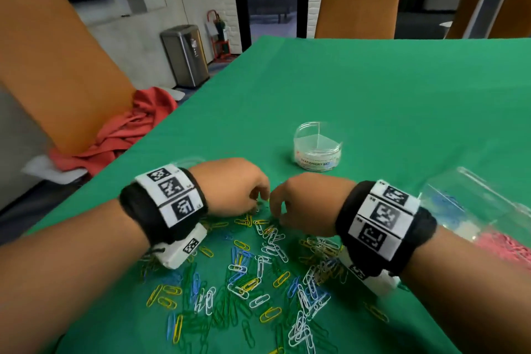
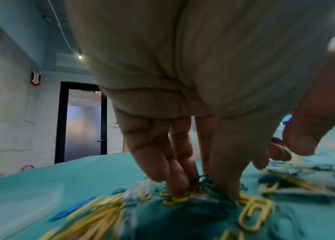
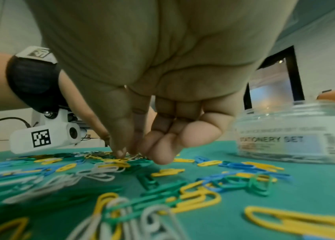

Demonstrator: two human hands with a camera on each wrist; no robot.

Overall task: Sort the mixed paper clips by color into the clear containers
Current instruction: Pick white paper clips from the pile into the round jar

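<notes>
Mixed paper clips (image 1: 258,276), yellow, green, blue and white, lie spread on the green cloth (image 1: 373,95). My left hand (image 1: 258,204) reaches down into the far edge of the pile; in the left wrist view its fingers and thumb pinch a small bunch of green clips (image 2: 201,181). Close beside it, my right hand (image 1: 275,214) has curled fingers, and its thumb and forefinger pinch at clips (image 3: 125,158) in the pile; their colour is unclear. A round clear divided container (image 1: 317,146) labelled STATIONERY SET stands just beyond the hands.
A second clear container (image 1: 474,210) at the right holds blue, white and pink clips. A faint clear piece (image 1: 186,162) lies behind my left wrist. Orange chairs (image 1: 57,66) stand around the table, one with a red cloth (image 1: 123,129). Bare cloth stretches beyond the round container.
</notes>
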